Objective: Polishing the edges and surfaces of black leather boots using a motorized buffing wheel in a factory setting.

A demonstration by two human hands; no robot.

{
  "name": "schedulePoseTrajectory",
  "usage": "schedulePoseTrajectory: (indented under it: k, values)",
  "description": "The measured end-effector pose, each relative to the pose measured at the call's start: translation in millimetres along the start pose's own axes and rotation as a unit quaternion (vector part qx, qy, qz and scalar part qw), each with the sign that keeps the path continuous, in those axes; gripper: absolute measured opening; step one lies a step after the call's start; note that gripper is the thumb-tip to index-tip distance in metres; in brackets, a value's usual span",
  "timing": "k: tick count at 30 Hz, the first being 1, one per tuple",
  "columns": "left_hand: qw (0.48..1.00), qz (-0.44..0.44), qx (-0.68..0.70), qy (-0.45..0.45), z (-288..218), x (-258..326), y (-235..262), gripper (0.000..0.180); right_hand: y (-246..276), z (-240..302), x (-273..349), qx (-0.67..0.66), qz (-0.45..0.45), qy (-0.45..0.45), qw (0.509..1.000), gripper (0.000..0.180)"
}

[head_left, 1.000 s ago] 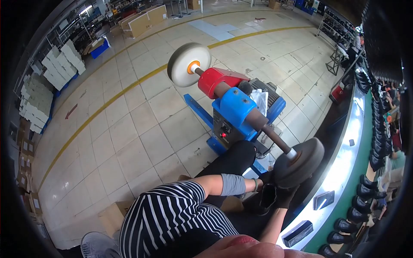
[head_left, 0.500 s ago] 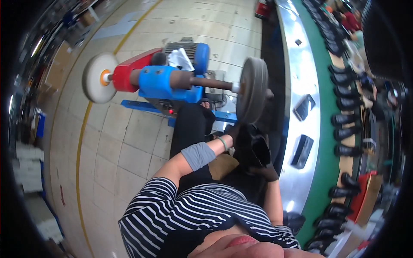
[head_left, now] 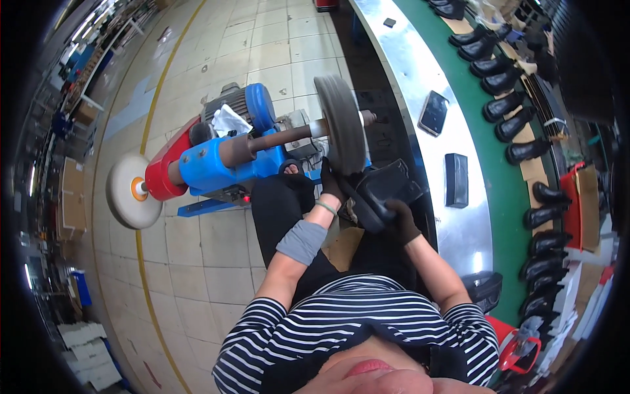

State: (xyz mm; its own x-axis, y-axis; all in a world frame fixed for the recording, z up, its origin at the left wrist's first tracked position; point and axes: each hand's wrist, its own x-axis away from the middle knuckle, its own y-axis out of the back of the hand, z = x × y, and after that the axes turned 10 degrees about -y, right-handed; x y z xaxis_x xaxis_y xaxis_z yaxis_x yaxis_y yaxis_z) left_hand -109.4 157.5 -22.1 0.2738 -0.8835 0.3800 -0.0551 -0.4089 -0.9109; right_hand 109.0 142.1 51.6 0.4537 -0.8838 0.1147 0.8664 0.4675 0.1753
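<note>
A black leather boot point(head_left: 387, 190) is held in both my gloved hands, just below the dark grey buffing wheel point(head_left: 342, 125). It lies tilted, its shaft pointing to the right and its long sole edge toward me. My left hand point(head_left: 333, 184), in a dark glove, is closed at the boot's left end, close under the wheel's rim. From the right, my right hand point(head_left: 401, 222) grips the boot's near side, also in a dark glove. Whether the leather touches the wheel is hard to tell. Some of my fingers are hidden behind the boot.
The blue and red polishing machine point(head_left: 203, 161) carries a pale wheel point(head_left: 134, 190) on its left end. On the metal ledge point(head_left: 469, 230) lie a phone point(head_left: 434, 113) and a black rectangular block point(head_left: 456, 179). Beyond it, a green conveyor belt point(head_left: 502, 197) runs beside rows of black shoes point(head_left: 492, 65).
My view has shifted, so the machine appears farther left. The boot has been turned, its opening no longer facing me, and my right hand has moved up along its near side.
</note>
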Motion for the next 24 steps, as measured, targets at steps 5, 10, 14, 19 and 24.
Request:
schedulePoseTrajectory:
  k: [5, 10, 14, 19, 24]
  values:
    - [0.995, 0.050, 0.009, 0.080, 1.7, 28.6, 14.5, 0.065, 17.1, 85.9, 1.1, -0.072, 0.235, -0.136, 0.960, 0.075]
    - [0.989, 0.086, -0.012, 0.116, 7.4, 36.4, 9.0, 0.062, -4.1, 152.4, -6.9, 0.453, 0.273, 0.074, 0.845, 0.094]
    - [0.984, 0.108, -0.025, 0.142, -1.0, 53.2, 2.8, 0.059, -50.1, 153.9, -27.8, 0.606, 0.320, 0.055, 0.726, 0.096]
    - [0.976, 0.133, -0.040, 0.168, -22.2, 31.1, -33.0, 0.057, -53.3, 106.9, -69.6, 0.570, 0.348, 0.091, 0.739, 0.100]
    - [0.968, 0.151, -0.049, 0.193, -13.9, 46.5, -39.8, 0.054, -32.2, 97.1, -29.2, 0.565, 0.278, 0.132, 0.765, 0.096]
